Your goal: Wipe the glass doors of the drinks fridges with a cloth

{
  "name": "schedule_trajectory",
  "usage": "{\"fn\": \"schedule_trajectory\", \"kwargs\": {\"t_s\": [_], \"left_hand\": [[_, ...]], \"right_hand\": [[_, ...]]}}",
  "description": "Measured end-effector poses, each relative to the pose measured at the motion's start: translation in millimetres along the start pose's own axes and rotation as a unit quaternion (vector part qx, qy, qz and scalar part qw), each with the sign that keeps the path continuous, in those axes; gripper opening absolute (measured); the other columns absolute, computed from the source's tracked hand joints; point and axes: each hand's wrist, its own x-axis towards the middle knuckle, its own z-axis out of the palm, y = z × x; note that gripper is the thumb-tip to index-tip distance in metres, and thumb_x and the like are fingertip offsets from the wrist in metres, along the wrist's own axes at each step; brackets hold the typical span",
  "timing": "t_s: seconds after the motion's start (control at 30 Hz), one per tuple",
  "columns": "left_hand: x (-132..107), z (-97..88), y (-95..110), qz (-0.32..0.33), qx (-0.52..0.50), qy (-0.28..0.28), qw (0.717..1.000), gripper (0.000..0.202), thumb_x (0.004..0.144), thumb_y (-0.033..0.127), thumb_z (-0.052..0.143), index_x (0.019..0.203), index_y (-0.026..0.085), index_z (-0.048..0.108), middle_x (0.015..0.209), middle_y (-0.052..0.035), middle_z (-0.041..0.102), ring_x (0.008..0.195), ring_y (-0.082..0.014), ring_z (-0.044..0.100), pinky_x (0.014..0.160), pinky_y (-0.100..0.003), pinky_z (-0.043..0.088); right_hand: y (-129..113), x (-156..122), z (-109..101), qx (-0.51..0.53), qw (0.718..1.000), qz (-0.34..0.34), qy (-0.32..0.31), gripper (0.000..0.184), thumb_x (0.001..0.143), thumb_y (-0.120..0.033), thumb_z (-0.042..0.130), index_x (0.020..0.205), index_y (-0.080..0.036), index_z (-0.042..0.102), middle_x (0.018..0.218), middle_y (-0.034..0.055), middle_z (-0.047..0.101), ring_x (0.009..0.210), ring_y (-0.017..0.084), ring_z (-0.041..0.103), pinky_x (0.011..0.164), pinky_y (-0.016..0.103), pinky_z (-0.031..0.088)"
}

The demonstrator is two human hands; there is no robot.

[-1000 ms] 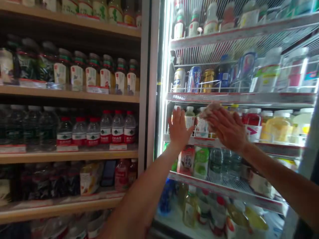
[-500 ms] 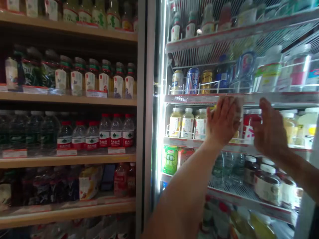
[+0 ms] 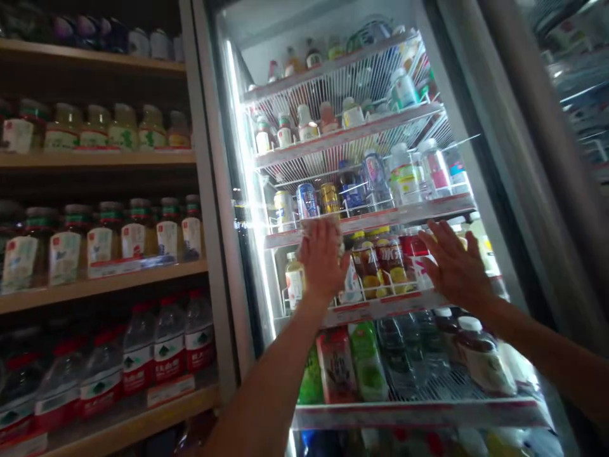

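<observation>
Half a second ago your hands nearly met; now your left hand (image 3: 322, 261) is well apart from your right hand (image 3: 451, 270), and the view takes in more upper shelves. The left lies flat over the pale cloth (image 3: 309, 225), thumb out, just below the blue can (image 3: 307, 200); the right is spread, holding nothing. Between them stand brown-and-yellow bottles (image 3: 397, 261). Your left hand hides part of the fridge (image 3: 323, 32) row behind it. Red-capped water bottles (image 3: 169, 339) stand left.
</observation>
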Motion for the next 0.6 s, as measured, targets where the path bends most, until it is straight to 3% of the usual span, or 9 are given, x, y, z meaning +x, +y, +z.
{"fn": "schedule_trajectory", "kwargs": {"t_s": [0.07, 0.13, 0.2, 0.27, 0.33, 0.4, 0.53, 0.6], "left_hand": [[0, 7.2, 21, 0.078, -0.012, -0.019, 0.997, 0.052, 0.090, 0.044, 0.033, 0.136, 0.021, 0.037, 0.147, -0.0077, 0.034, 0.139, -0.0228, 0.022, 0.113, -0.049, 0.020], [5, -0.8, 9, 0.076, 0.000, -0.042, 0.996, 0.047, 0.092, 0.039, 0.029, 0.134, 0.023, 0.041, 0.147, -0.0052, 0.035, 0.139, -0.0208, 0.023, 0.113, -0.045, 0.020], [14, -16.3, -26, -0.001, 0.022, -0.033, 0.999, 0.049, 0.092, 0.037, 0.026, 0.135, 0.020, 0.040, 0.148, -0.0070, 0.032, 0.139, -0.0216, 0.021, 0.114, -0.044, 0.020], [25, -27.7, -61, -0.109, 0.030, 0.025, 0.993, 0.054, 0.091, 0.038, 0.025, 0.138, 0.011, 0.035, 0.148, -0.0130, 0.029, 0.139, -0.0243, 0.020, 0.113, -0.045, 0.021], [29, -26.9, -72, -0.159, 0.023, 0.076, 0.984, 0.056, 0.090, 0.038, 0.027, 0.137, 0.008, 0.035, 0.147, -0.0159, 0.030, 0.139, -0.0266, 0.020, 0.112, -0.049, 0.020], [25, -14.6, -52, -0.127, 0.010, 0.080, 0.989, 0.054, 0.089, 0.040, 0.032, 0.135, 0.013, 0.039, 0.146, -0.0128, 0.033, 0.139, -0.0263, 0.020, 0.112, -0.049, 0.020], [4, 10.3, 20, 0.109, -0.013, -0.017, 0.994, 0.046, 0.090, 0.039, 0.036, 0.133, 0.027, 0.042, 0.147, -0.0035, 0.034, 0.139, -0.0223, 0.022, 0.113, -0.045, 0.019], [1, 10.0, 27, 0.181, -0.016, -0.048, 0.982, 0.043, 0.091, 0.037, 0.035, 0.133, 0.029, 0.042, 0.147, -0.0023, 0.035, 0.138, -0.0207, 0.025, 0.113, -0.044, 0.019]], "right_hand": [[3, -1, -1, 0.006, 1.000, -0.005, -0.009, 0.046, 0.091, -0.032, 0.033, 0.136, -0.020, 0.038, 0.144, 0.0120, 0.037, 0.136, 0.025, 0.030, 0.108, 0.051, 0.023], [5, -2, -3, 0.009, 1.000, -0.013, -0.017, 0.046, 0.092, -0.032, 0.033, 0.136, -0.020, 0.037, 0.145, 0.0114, 0.037, 0.137, 0.024, 0.028, 0.108, 0.051, 0.023], [6, -3, -3, 0.007, 1.000, -0.018, -0.021, 0.046, 0.092, -0.032, 0.033, 0.137, -0.020, 0.036, 0.146, 0.0109, 0.035, 0.137, 0.023, 0.026, 0.109, 0.050, 0.022], [5, -4, -2, 0.005, 1.000, -0.015, -0.017, 0.047, 0.093, -0.032, 0.034, 0.139, -0.022, 0.033, 0.146, 0.0101, 0.034, 0.138, 0.023, 0.025, 0.110, 0.050, 0.020], [5, -5, -1, 0.006, 1.000, -0.012, -0.017, 0.049, 0.093, -0.033, 0.035, 0.141, -0.023, 0.029, 0.147, 0.0095, 0.033, 0.138, 0.023, 0.025, 0.110, 0.050, 0.019], [6, -6, 0, 0.008, 1.000, -0.011, -0.018, 0.051, 0.092, -0.033, 0.036, 0.142, -0.024, 0.027, 0.147, 0.0096, 0.033, 0.138, 0.024, 0.025, 0.109, 0.051, 0.020], [9, -5, -1, 0.013, 1.000, -0.011, -0.019, 0.053, 0.092, -0.033, 0.035, 0.144, -0.026, 0.023, 0.148, 0.0086, 0.031, 0.138, 0.025, 0.026, 0.109, 0.052, 0.020], [9, -5, -2, 0.017, 0.999, -0.016, -0.024, 0.054, 0.092, -0.033, 0.034, 0.144, -0.027, 0.021, 0.148, 0.0075, 0.031, 0.137, 0.025, 0.026, 0.109, 0.051, 0.020]]}}
